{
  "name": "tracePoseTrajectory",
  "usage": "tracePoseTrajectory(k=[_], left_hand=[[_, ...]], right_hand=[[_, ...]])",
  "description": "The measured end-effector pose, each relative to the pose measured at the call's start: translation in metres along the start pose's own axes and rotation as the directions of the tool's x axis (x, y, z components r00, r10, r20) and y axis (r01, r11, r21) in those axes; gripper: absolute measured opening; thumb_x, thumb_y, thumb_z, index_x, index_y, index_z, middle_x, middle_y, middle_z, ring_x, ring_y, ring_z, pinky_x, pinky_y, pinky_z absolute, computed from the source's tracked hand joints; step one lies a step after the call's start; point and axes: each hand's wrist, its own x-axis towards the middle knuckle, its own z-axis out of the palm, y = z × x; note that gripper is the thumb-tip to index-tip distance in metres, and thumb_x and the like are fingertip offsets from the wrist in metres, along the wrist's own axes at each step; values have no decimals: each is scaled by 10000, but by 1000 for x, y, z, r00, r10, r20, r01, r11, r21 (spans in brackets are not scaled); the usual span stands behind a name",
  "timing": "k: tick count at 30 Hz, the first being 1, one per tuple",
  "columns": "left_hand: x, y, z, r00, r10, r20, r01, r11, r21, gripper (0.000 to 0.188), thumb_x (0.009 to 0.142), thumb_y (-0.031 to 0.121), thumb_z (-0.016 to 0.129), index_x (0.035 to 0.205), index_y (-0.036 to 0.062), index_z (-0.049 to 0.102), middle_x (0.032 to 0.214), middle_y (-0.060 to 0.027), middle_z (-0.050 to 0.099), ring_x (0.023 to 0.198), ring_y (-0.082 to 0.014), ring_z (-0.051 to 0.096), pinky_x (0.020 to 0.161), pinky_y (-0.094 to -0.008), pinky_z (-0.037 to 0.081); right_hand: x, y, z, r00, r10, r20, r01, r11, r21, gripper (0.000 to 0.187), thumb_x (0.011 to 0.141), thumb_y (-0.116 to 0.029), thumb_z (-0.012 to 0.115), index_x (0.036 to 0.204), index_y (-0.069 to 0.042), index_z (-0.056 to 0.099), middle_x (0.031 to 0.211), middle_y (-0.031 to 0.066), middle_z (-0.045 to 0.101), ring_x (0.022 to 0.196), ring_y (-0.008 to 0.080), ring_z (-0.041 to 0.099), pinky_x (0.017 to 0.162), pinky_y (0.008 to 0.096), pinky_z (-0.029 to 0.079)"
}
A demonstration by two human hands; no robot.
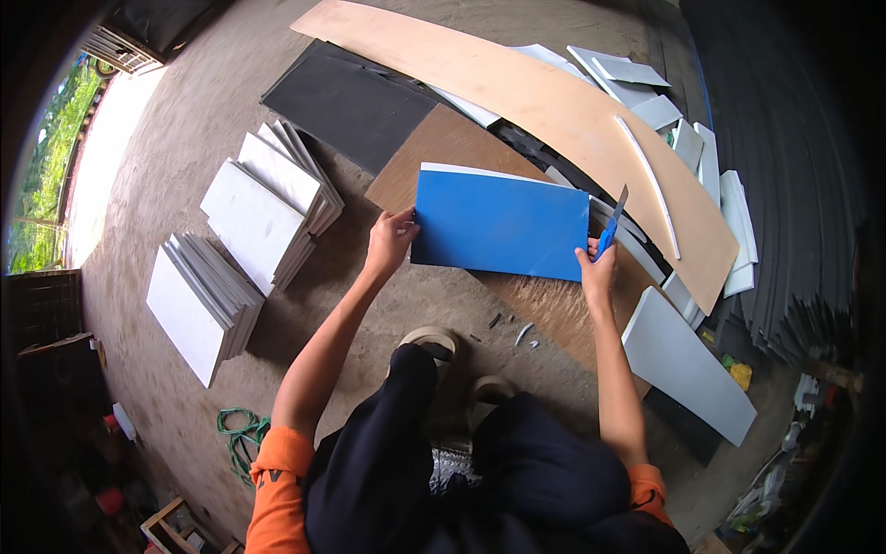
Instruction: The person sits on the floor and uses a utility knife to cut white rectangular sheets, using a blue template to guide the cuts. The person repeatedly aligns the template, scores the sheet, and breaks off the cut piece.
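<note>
A rectangular blue panel [503,222] with a white strip showing along its far edge is held up above a brown board [443,148]. My left hand [392,240] grips its left edge between thumb and fingers. At the panel's right edge, my right hand [598,266] is closed on a blue utility knife [609,231] with its blade out, pointing up and away from me. The thumb and fingers of that hand also touch the panel's edge. Whether they pinch it firmly is hard to see.
Stacks of white panels [254,217] stand on the floor at left. A long curved tan board [554,97] lies over white offcuts [637,78] and a black sheet [346,102]. A white piece [688,360] rests at right, green cord [242,439] at lower left. Dark sheets [775,185] fill the far right.
</note>
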Motion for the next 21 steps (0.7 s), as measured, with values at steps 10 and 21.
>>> tracePoseTrajectory(k=[10,21], left_hand=[[8,4,-6,999,29,34,-21,974,-223,407,720,52,624,1114,30,527,955,-110,558,885,-202,589,754,-283,488],[-1,-4,4,996,65,-55,-73,982,-176,445,680,9,631,1112,44,530,1012,-143,533,884,-226,578,759,-293,507]], right_hand=[[1,5,0,999,-27,-21,25,997,-77,319,650,46,644,919,6,476,820,82,563,767,187,560,711,316,441],[1,21,3,999,-46,-8,45,992,-118,344,646,36,655,932,-12,470,840,82,544,766,183,539,705,316,439]])
